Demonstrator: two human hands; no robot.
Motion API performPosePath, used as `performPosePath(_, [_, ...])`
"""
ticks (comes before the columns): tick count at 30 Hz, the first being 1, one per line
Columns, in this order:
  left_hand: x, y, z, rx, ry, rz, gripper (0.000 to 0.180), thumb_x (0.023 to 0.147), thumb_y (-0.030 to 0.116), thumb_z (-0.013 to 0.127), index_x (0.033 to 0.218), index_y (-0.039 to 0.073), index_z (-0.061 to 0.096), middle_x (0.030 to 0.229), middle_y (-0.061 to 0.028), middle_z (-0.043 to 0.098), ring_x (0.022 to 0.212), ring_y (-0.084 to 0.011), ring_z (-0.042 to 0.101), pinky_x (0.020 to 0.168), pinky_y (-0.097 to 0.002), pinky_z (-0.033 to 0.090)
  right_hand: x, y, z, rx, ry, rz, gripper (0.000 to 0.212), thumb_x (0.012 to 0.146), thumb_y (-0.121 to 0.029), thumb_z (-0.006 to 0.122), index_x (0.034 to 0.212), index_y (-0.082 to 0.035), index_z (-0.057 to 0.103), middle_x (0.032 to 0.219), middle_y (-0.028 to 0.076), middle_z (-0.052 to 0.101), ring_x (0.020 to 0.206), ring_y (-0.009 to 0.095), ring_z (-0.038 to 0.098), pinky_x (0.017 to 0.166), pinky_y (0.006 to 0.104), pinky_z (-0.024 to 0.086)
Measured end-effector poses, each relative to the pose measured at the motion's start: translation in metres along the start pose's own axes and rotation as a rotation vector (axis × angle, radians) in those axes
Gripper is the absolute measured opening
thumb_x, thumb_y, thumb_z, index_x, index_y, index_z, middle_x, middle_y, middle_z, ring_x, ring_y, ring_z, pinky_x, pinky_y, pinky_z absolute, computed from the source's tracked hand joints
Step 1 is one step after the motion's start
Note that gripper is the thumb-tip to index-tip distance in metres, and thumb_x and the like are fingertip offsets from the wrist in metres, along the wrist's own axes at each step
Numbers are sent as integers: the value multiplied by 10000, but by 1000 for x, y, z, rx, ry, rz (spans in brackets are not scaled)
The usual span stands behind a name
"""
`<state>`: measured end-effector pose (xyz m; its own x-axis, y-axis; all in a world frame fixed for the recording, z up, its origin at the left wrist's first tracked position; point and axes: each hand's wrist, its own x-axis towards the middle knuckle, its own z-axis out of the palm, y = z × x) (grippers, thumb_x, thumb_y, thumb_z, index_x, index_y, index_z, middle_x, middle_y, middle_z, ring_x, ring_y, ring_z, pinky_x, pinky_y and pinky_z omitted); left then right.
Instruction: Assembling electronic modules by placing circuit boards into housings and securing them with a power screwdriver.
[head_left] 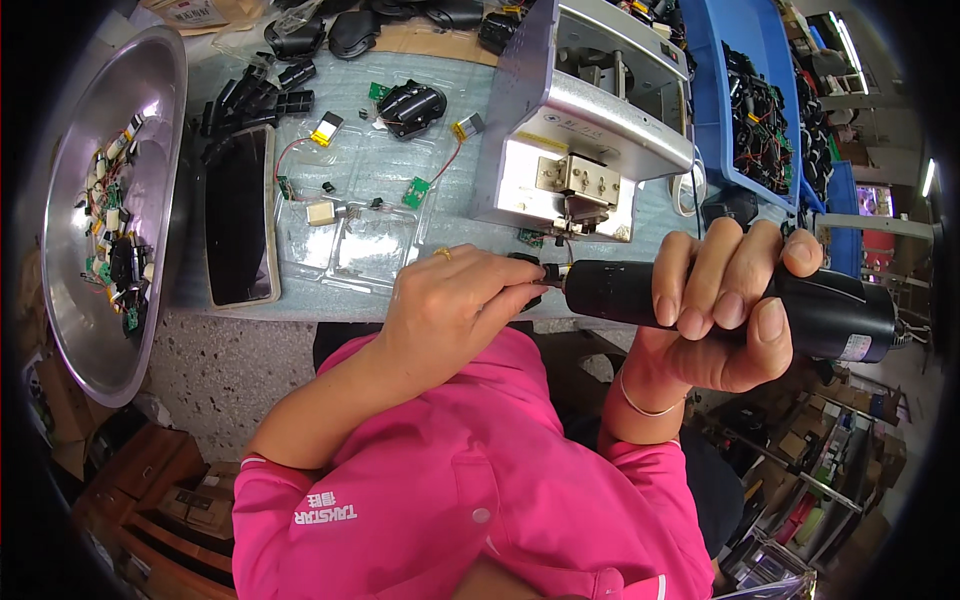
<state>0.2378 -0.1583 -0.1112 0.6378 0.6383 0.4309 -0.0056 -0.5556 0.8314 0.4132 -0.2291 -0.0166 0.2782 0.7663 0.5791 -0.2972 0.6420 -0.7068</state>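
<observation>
My right hand (730, 310) grips a black electric screwdriver (830, 312) held sideways, its tip pointing left. My left hand (455, 300), with a gold ring, pinches a small black part (528, 268) right at the screwdriver's tip, near the front edge of the bench. Both hands hover just in front of a grey metal press machine (590, 120). What the fingers hide of the small part cannot be made out.
A round steel bowl (150, 100) of small circuit boards and parts sits far left. A dark phone-like slab (238, 215), clear plastic trays (370, 240), loose black housings (410, 105) and green boards lie on the bench. A blue bin (715, 100) of wired parts stands at right.
</observation>
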Motion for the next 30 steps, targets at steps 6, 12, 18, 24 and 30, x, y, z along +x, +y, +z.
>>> performPosePath(6, [-2, 1, -1, 39, -49, 58, 106, 813, 103, 752, 881, 38, 702, 768, -86, 675, 682, -264, 645, 600, -370, 501, -3, -2, 0, -26, -49, 74, 390, 914, -70, 607, 1269, -86, 447, 784, 60, 517, 607, 175, 519, 535, 343, 487])
performPosePath(12, [-10, 1, -6, 117, -126, 1, 273, 783, 155, 789, 1005, 34, 685, 855, -99, 663, 740, -265, 632, 658, -356, 509, -11, 6, 1, -139, -87, 82, 361, 916, -90, 578, 1254, -80, 453, 788, 47, 525, 611, 153, 543, 515, 307, 493])
performPosePath(18, [-18, -3, -11, 340, -176, 89, 410, 742, 209, 805, 1074, 21, 655, 1076, -126, 619, 919, -289, 606, 762, -386, 524, -18, 17, -6, -164, 78, 78, 396, 891, -101, 709, 1173, -86, 431, 734, 54, 523, 591, 166, 529, 518, 329, 501])
performPosePath(24, [-26, -16, -3, 365, -186, 149, 392, 733, 190, 788, 1061, 30, 648, 1108, -108, 598, 960, -259, 598, 788, -381, 517, -20, 27, -8, -239, 104, 94, 404, 891, -94, 708, 1163, -84, 410, 713, 48, 514, 563, 158, 521, 519, 331, 508])
performPosePath(30, [-25, -15, -2, 320, -195, 126, 389, 733, 164, 787, 1068, 10, 664, 1109, -126, 617, 974, -287, 604, 810, -393, 521, -20, 36, -8, -240, 96, 81, 393, 887, -61, 681, 1148, -83, 388, 691, 44, 511, 547, 148, 519, 514, 325, 510])
